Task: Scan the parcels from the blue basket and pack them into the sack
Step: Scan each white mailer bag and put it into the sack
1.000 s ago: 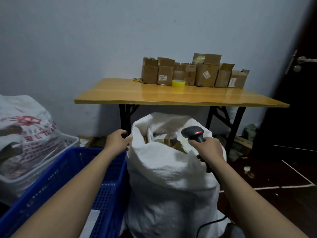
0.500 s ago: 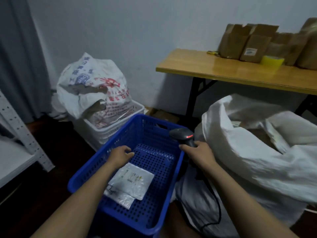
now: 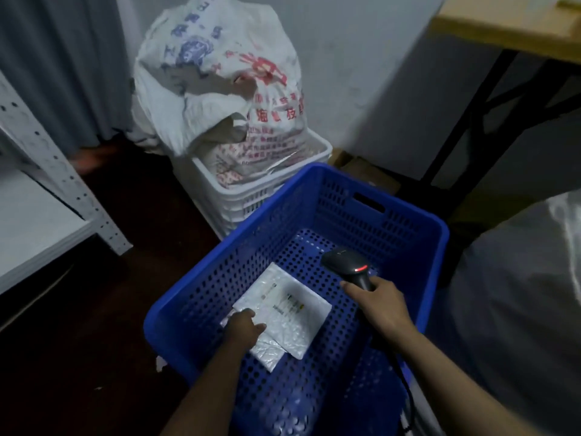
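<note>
Dark floor, blue basket, left hand fingers gripping parcel, right hand fingers round scanner

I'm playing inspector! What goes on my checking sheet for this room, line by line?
Surface: dark floor around the blue basket.
Job's things: two white parcels in the basket, top parcel over lower parcel; white sack at the right.
Clutter: printed bag in a white crate behind the basket.
Hands: left hand grips the top parcel's corner; right hand holds the scanner, red light on.
Cables: scanner cable runs down beside the right arm.
Surroundings: grey wall, wooden table, white shelf.
</note>
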